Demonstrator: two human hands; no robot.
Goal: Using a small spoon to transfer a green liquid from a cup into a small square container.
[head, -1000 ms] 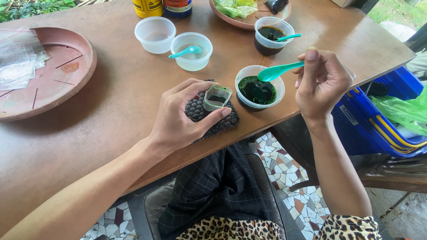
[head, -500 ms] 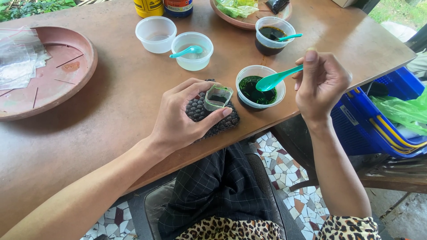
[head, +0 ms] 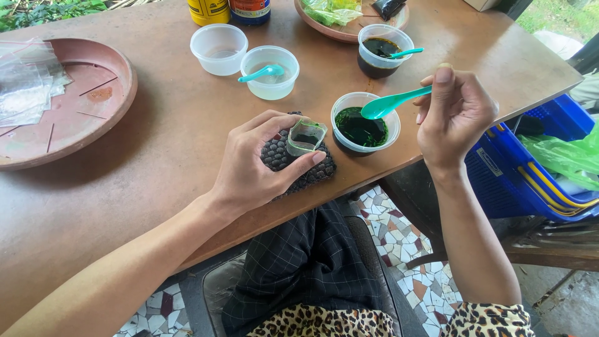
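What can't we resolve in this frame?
- Head view: spoon handle end, hidden in the right hand.
- Dark textured pad: mostly covered by the left hand.
- Two containers: tops cut off by the top edge.
- Small clear cup: fill level unclear.

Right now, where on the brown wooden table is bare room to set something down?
Free: the wide stretch between the round reddish tray and the left hand, and the right end beyond the dark-liquid cup. Crowded: around the green-liquid cup, right hand and clear tubs.
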